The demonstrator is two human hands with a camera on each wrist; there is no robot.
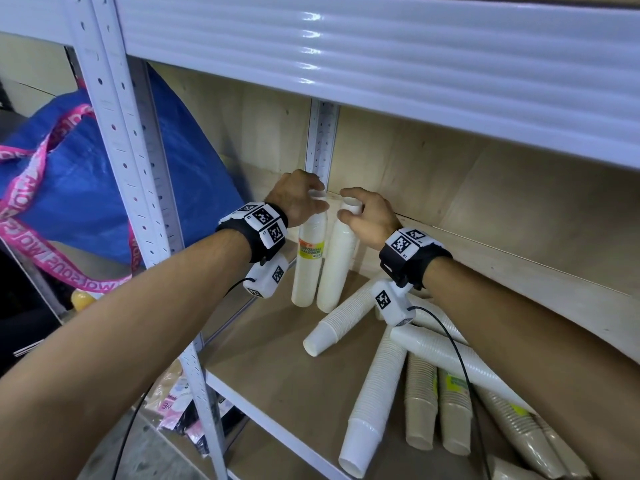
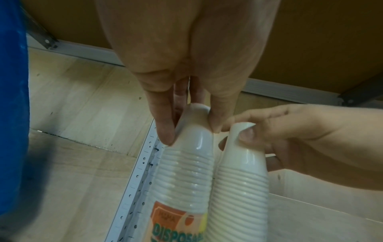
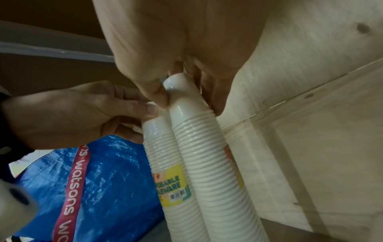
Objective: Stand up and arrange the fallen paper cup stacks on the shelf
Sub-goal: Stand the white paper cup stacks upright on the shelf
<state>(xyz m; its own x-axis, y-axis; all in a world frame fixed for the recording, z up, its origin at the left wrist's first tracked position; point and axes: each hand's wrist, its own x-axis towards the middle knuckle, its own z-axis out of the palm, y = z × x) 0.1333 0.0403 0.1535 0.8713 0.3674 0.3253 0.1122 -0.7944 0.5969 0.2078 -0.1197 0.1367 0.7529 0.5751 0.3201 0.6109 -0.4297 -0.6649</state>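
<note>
Two white paper cup stacks stand upright side by side in the shelf's back left corner. My left hand (image 1: 304, 199) grips the top of the labelled stack (image 1: 309, 258), thumb and fingers curled round its top cup (image 2: 194, 129). My right hand (image 1: 363, 213) pinches the top of the plain stack (image 1: 337, 268) next to it, its top cup (image 3: 182, 91) between thumb and fingers. Both stacks touch along their length. Several more white stacks (image 1: 377, 386) lie fallen and crossed on the shelf board (image 1: 277, 355) in front right.
Two short beige cup stacks (image 1: 420, 407) stand bottom-up at the front right, beside a tilted wrapped one (image 1: 530, 441). The upper shelf (image 1: 381, 60) hangs low overhead. A blue bag (image 1: 86, 174) with pink straps sits left of the white upright post (image 1: 131, 174).
</note>
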